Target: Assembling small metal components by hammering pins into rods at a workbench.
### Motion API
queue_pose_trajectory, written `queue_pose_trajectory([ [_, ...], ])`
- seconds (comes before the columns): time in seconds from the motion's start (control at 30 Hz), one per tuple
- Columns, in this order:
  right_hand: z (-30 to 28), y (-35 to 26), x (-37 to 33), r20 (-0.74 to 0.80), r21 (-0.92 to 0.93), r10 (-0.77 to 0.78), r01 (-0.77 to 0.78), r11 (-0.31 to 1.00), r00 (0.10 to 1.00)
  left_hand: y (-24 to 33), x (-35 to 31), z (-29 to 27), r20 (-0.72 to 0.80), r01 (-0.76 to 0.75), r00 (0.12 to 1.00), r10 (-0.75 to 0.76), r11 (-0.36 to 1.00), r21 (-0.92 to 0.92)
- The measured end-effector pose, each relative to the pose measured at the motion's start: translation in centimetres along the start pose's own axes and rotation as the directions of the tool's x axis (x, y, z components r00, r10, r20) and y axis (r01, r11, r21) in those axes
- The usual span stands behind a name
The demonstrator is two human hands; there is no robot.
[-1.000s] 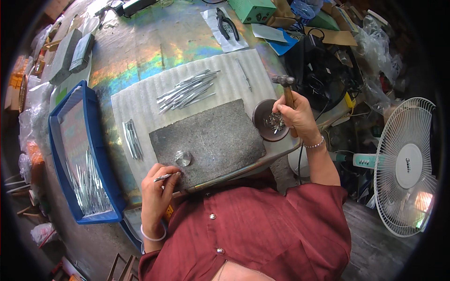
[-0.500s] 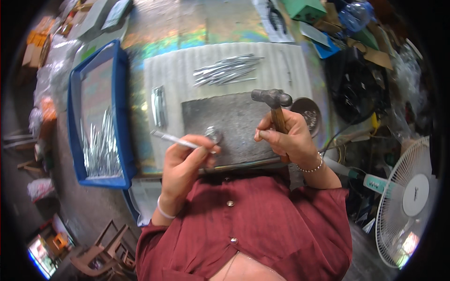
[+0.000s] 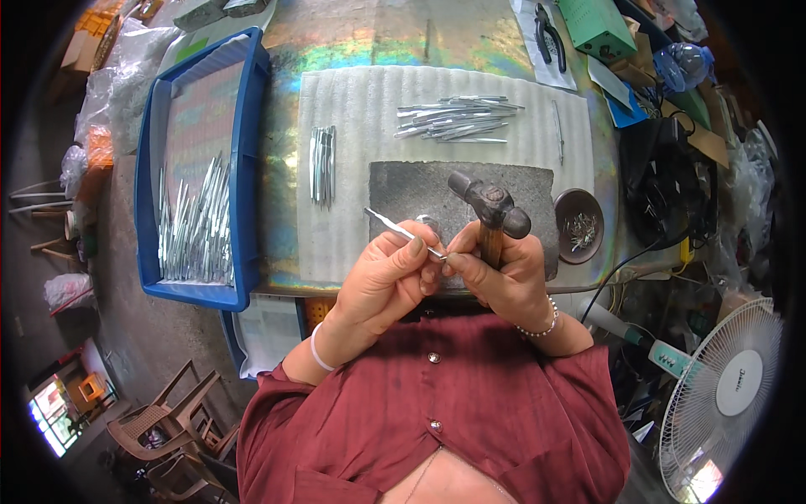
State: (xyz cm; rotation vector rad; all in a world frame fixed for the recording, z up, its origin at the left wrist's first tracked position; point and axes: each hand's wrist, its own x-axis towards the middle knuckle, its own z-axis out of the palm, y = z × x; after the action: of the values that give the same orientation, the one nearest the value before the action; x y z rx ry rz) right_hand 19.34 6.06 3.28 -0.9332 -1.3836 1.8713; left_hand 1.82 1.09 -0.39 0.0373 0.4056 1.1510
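My left hand pinches a thin silvery metal rod, which slants up to the left. The rod's lower end meets the thumb and forefinger of my right hand; whether a small part sits there is hidden by the fingertips. The other fingers of that hand wrap the wooden handle of a ball-peen hammer, head up. Both hands hover over the near edge of a dark grey slab. A small shiny round object on the slab is partly covered by my left hand.
Similar rods lie in a pile and a neat row on a white foam sheet. More fill a blue tray at left. A brown bowl holds small metal bits. Pliers lie far right; a fan stands near right.
My hands have come together, the left moving right, so my right fingertips now meet the rod's lower end. The hammer stays in my right hand. The view has shifted slightly.
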Motion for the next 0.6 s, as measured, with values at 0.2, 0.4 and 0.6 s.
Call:
queue_pose_trajectory([
  [0.2,0.6,0.4,0.2,-0.044,-0.059,-0.103,0.101,0.993,0.994,0.0,0.3,0.1,0.016,0.026,1.000,-0.026,0.998,-0.064],
  [0.4,0.3,1.7,0.1,-0.094,-0.167,-0.168,0.151,0.974,0.981,-0.2,0.3,-0.1,-0.017,0.049,0.999,-0.050,0.995,-0.084],
  [0.6,0.8,2.5,0.0,-0.066,-0.588,-0.475,0.351,0.729,0.877,-0.6,0.0,0.1,-0.107,-0.030,0.994,0.029,1.000,-0.010],
])
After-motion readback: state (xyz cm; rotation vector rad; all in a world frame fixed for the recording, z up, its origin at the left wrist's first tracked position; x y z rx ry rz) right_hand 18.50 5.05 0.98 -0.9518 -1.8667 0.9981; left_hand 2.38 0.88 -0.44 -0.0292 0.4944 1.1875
